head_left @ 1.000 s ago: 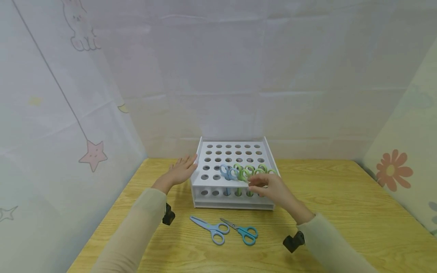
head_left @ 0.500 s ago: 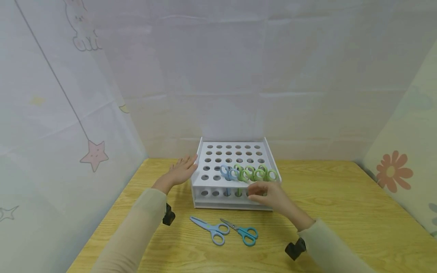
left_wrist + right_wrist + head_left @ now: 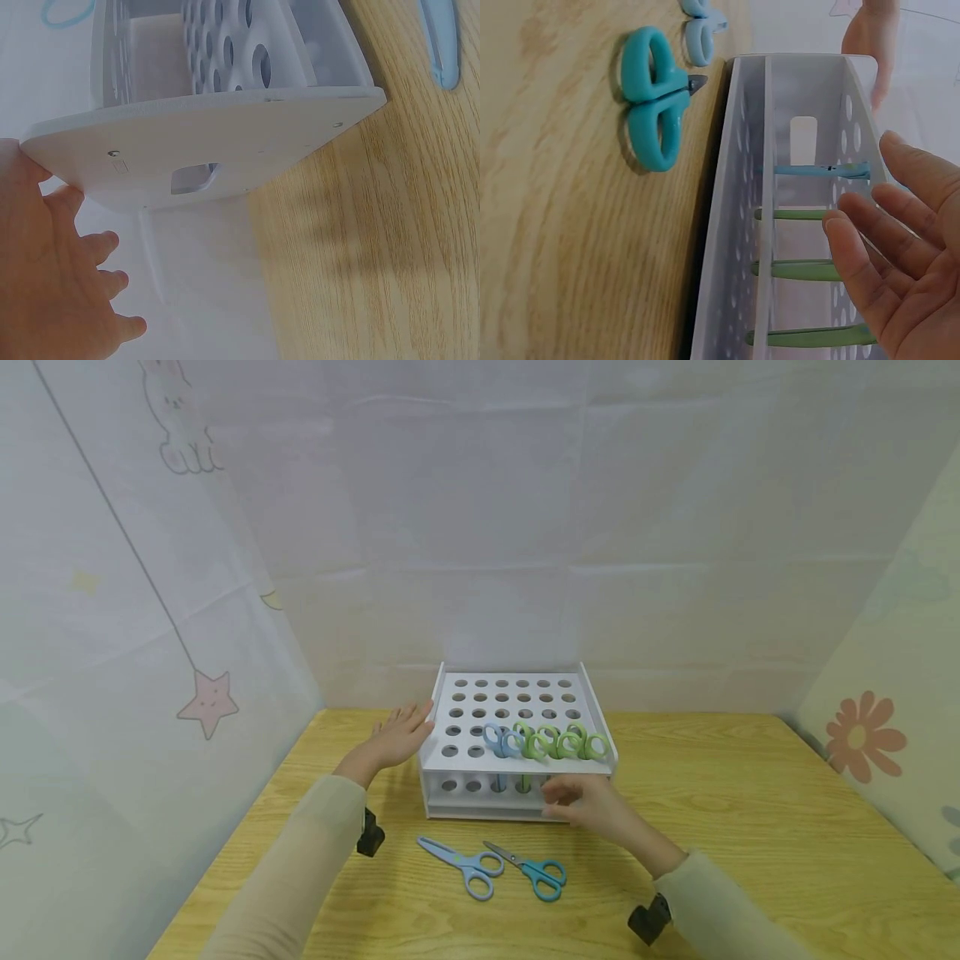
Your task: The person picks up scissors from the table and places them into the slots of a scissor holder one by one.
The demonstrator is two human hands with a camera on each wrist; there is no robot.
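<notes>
A white rack (image 3: pixel 462 766) with rows of round holes stands on the table. Along its front row, one pair of blue scissors (image 3: pixel 501 745) and three pairs of green scissors (image 3: pixel 531 745) stand upright, handles above the top plate. Their blades show between the tiers in the right wrist view, including a green blade (image 3: pixel 802 269). My left hand (image 3: pixel 390 743) rests against the rack's left side, fingers extended; the left wrist view shows it at the side panel (image 3: pixel 225 142). My right hand (image 3: pixel 592 806) hovers before the rack's front right, fingers loosely bent, holding nothing.
On the wooden table (image 3: pixel 712 827) before the rack lie light blue scissors (image 3: pixel 450 857) and teal-handled scissors (image 3: pixel 531 866), side by side. Patterned cloth walls (image 3: pixel 480 527) enclose the back and both sides.
My right hand has come down and away from the green scissors' handles to the rack's lower front. All three green pairs stay in the rack. My left hand keeps its place.
</notes>
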